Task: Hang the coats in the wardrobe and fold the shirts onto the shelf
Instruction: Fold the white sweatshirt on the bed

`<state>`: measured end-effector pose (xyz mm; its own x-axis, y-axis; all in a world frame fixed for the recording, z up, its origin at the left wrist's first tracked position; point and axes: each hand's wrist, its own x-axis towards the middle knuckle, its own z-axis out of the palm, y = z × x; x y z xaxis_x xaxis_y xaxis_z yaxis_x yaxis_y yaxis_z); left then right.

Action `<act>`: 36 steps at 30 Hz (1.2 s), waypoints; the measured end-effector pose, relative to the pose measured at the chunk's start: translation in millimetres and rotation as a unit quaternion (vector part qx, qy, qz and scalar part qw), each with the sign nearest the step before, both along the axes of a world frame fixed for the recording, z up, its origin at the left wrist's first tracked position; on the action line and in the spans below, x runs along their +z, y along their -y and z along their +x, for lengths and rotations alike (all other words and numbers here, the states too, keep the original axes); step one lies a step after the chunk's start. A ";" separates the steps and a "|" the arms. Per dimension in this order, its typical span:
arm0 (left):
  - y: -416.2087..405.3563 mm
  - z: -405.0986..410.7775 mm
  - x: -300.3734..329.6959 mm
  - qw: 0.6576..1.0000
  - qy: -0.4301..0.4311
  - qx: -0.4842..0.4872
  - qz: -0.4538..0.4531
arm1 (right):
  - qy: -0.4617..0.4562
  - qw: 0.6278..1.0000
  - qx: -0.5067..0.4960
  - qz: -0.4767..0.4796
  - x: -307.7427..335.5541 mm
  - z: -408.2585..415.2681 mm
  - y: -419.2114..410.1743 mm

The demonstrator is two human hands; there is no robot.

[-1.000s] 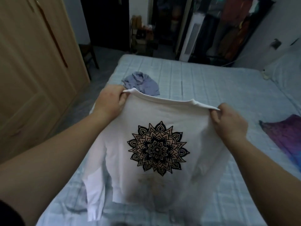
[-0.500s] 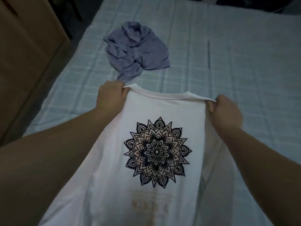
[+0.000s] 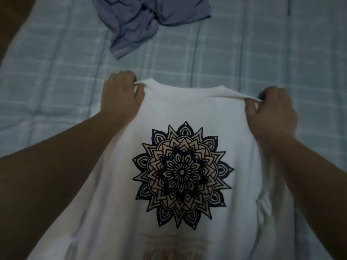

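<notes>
Left hand (image 3: 122,98): you pinch the white shirt (image 3: 187,113) at its left shoulder.
Right hand (image 3: 272,111): you pinch its right shoulder, keeping the top edge taut.
Shirt position: print up, spread over the bed (image 3: 56,76) for folding.
Purple garment (image 3: 150,21): crumpled beyond, apart.

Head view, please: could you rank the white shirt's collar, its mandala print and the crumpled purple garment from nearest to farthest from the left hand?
1. Collar: the left hand pinches the white shirt beside its left end.
2. Mandala print: mid-shirt, below and right of that hand.
3. Crumpled purple garment: farther up the checked bedsheet, beyond the collar.
</notes>
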<state>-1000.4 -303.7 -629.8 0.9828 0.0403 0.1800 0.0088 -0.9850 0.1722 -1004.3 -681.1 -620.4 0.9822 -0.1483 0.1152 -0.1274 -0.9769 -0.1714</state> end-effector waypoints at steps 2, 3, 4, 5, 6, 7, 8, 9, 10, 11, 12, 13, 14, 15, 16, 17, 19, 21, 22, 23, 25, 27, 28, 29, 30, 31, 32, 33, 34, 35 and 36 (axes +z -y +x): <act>-0.2 -1.8 2.1 1.000 0.002 0.003 0.011 | 0.006 1.000 0.005 0.008 1.3 -1.0 0.9; -0.3 -3.2 4.8 1.000 0.000 0.006 0.016 | 0.006 1.000 0.011 0.007 3.7 -2.3 0.0; -0.4 -6.1 8.3 1.000 -0.004 0.007 0.015 | 0.004 1.000 0.018 -0.002 7.0 -4.7 -1.4; -0.7 -8.8 11.2 1.000 -0.009 0.004 0.008 | -0.001 1.000 0.022 -0.018 10.1 -6.8 -3.0; -1.0 -12.7 15.5 1.000 -0.012 -0.005 -0.003 | -0.005 0.999 0.024 -0.035 13.6 -10.7 -4.8; -1.7 -18.6 21.2 1.000 -0.013 -0.017 -0.012 | -0.005 0.999 0.027 -0.043 18.1 -17.5 -6.4; -2.3 -26.3 28.6 0.999 -0.012 -0.030 -0.020 | 0.000 0.999 0.034 -0.039 23.5 -26.6 -8.6; -2.5 -36.1 37.4 0.999 -0.010 -0.042 -0.028 | 0.007 0.998 0.046 -0.029 29.5 -37.7 -12.0; -1.9 -47.7 45.8 0.998 -0.006 -0.052 -0.034 | 0.015 0.998 0.062 -0.016 37.2 -50.1 -17.2; 0.0 -62.3 54.1 0.997 -0.002 -0.060 -0.042 | 0.019 0.997 0.079 -0.001 44.8 -64.5 -23.5; 3.2 -80.3 62.4 0.997 -0.002 -0.066 -0.050 | 0.021 0.995 0.096 0.013 52.1 -82.0 -31.4; 6.9 -101.0 69.4 0.996 -0.006 -0.072 -0.060 | 0.022 0.993 0.112 0.026 58.4 -102.4 -40.4; 11.0 -124.1 75.6 0.994 -0.013 -0.079 -0.071 | 0.022 0.991 0.129 0.036 63.5 -125.3 -49.8; 14.8 -148.8 80.1 0.992 -0.020 -0.088 -0.084 | 0.022 0.988 0.144 0.049 67.3 -150.4 -59.3; 18.6 -175.0 83.8 0.990 -0.027 -0.098 -0.095 | 0.022 0.986 0.154 0.063 69.9 -177.2 -68.3; 22.4 -202.4 86.2 0.988 -0.034 -0.105 -0.105 | 0.017 0.984 0.157 0.080 71.6 -205.1 -76.4; 28.0 -258.4 85.9 0.985 -0.055 -0.108 -0.118 | -0.011 0.983 0.149 0.108 71.6 -261.6 -90.8; 31.6 -316.3 79.6 0.982 -0.087 -0.105 -0.128 | -0.037 0.980 0.159 0.118 67.4 -319.1 -100.2; 32.7 -344.1 76.5 0.981 -0.100 -0.105 -0.130 | -0.044 0.977 0.170 0.118 65.7 -346.8 -103.1; 32.9 -371.5 72.8 0.980 -0.111 -0.102 -0.129 | -0.052 0.976 0.178 0.118 63.3 -373.3 -105.0; 31.1 -423.4 67.3 0.979 -0.142 -0.089 -0.116 | -0.079 0.975 0.171 0.119 59.2 -423.6 -105.2; 25.4 -470.0 64.6 0.976 -0.178 -0.073 -0.105 | -0.115 0.975 0.147 0.122 57.2 -469.2 -102.4; 21.2 -490.3 63.6 0.974 -0.194 -0.075 -0.094 | -0.131 0.975 0.137 0.117 56.3 -488.9 -99.7; 16.6 -508.3 62.3 0.971 -0.210 -0.082 -0.079 | -0.145 0.975 0.127 0.107 55.0 -506.4 -95.3; 11.7 -523.5 60.9 0.968 -0.226 -0.087 -0.067 | -0.155 0.976 0.118 0.101 53.3 -521.4 -89.7; 6.5 -535.0 59.1 0.965 -0.237 -0.087 -0.064 | -0.157 0.976 0.109 0.101 51.5 -533.2 -83.5; 2.1 -543.9 57.9 0.964 -0.243 -0.087 -0.066 | -0.151 0.978 0.100 0.106 50.8 -542.3 -77.1; -1.6 -550.3 56.3 0.963 -0.246 -0.087 -0.066 | -0.141 0.980 0.089 0.108 50.9 -548.1 -70.9; -4.6 -555.6 55.2 0.963 -0.246 -0.091 -0.062 | -0.138 0.982 0.082 0.102 53.2 -551.6 -65.5; -7.6 -561.2 54.2 0.963 -0.245 -0.098 -0.057 | -0.148 0.982 0.082 0.086 56.2 -554.4 -60.8; -10.6 -567.4 53.6 0.962 -0.247 -0.111 -0.050 | -0.172 0.979 0.093 0.060 59.7 -557.5 -56.8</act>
<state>-1567.8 -293.1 -576.2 0.9342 -0.1865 -0.3041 -0.0943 -0.9512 0.2938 -1561.8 -624.3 -560.7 0.9711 0.0448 -0.2343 -0.0193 -0.9642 -0.2646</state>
